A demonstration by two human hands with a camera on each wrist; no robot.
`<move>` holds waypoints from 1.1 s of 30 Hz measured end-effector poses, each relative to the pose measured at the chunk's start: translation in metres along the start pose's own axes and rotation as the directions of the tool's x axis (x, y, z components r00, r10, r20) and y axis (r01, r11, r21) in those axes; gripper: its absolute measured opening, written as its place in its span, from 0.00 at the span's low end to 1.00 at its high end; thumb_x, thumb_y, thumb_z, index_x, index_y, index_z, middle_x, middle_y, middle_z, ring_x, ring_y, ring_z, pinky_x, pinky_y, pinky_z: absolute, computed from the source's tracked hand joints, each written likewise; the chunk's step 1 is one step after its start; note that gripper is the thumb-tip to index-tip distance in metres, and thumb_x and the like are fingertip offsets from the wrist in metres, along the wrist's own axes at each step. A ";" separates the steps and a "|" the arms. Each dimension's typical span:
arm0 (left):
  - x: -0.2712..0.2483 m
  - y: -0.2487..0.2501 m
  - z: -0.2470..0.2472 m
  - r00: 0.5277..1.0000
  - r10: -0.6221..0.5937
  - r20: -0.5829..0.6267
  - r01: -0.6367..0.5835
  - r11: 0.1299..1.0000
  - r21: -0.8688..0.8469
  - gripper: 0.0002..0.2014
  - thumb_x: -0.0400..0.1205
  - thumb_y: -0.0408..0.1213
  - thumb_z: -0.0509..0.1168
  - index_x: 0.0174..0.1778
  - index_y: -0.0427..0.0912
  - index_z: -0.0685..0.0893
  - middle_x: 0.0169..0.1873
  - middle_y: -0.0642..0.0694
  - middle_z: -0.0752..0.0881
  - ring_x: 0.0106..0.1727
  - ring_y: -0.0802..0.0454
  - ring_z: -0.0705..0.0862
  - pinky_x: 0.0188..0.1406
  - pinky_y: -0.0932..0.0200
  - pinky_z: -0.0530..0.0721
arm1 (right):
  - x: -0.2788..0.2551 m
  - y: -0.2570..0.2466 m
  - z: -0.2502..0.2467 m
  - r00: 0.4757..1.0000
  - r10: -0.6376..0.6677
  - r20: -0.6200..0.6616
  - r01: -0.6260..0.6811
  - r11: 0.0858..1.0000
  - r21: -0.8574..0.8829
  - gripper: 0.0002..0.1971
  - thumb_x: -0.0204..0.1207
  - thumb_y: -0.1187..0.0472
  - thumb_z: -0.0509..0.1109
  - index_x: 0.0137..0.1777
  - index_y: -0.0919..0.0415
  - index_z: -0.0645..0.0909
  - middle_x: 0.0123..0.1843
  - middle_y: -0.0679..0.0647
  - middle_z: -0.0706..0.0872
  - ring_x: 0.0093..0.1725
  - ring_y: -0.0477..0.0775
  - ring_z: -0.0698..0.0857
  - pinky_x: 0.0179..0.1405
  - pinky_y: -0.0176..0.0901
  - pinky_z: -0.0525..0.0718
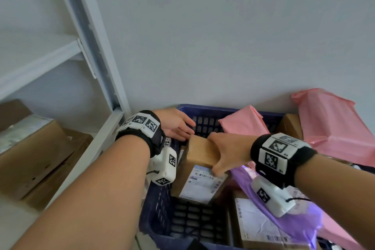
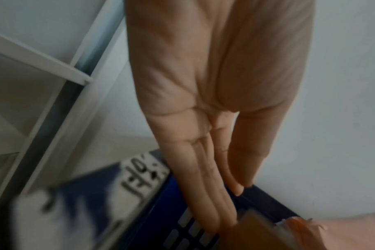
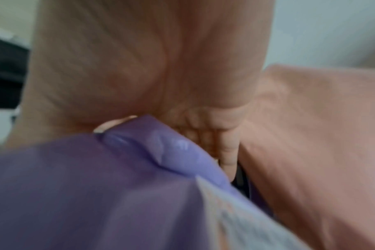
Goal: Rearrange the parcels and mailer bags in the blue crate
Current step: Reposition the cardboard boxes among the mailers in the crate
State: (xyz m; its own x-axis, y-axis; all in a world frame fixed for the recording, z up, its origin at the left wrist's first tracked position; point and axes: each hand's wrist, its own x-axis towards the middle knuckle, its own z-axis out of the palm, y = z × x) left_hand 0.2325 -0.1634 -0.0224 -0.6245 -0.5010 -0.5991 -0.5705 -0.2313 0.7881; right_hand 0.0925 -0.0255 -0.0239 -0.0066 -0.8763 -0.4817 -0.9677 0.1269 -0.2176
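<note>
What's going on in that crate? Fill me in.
A person is sorting parcels in a blue crate against the wall. Their right hand grips a brown cardboard box with a shipping label, tilted up in the crate's left part. The left hand, fingers straight, rests at the box's far corner by the crate wall. Pink mailer bags lean at the back, and a purple mailer bag lies under the right wrist.

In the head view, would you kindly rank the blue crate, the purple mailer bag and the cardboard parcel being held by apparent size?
1. blue crate
2. purple mailer bag
3. cardboard parcel; close to the bag, which is partly hidden, so that order is unsure.
</note>
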 end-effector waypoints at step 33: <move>-0.021 0.063 -0.007 0.834 0.512 -0.206 -0.178 0.603 0.778 0.67 0.55 0.51 0.85 0.85 0.57 0.47 0.75 0.46 0.66 0.76 0.46 0.66 0.76 0.41 0.70 | -0.004 0.023 -0.062 0.797 0.538 -0.275 0.144 0.273 0.951 0.27 0.81 0.38 0.53 0.58 0.62 0.78 0.52 0.62 0.85 0.49 0.62 0.86 0.44 0.54 0.87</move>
State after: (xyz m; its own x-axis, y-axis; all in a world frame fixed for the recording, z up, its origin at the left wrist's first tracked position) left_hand 0.2133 -0.1732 0.0405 -0.7027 -0.7083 -0.0666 -0.6478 0.5983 0.4716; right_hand 0.0549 -0.0483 0.0259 -0.5953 -0.7578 -0.2672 -0.0258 0.3504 -0.9362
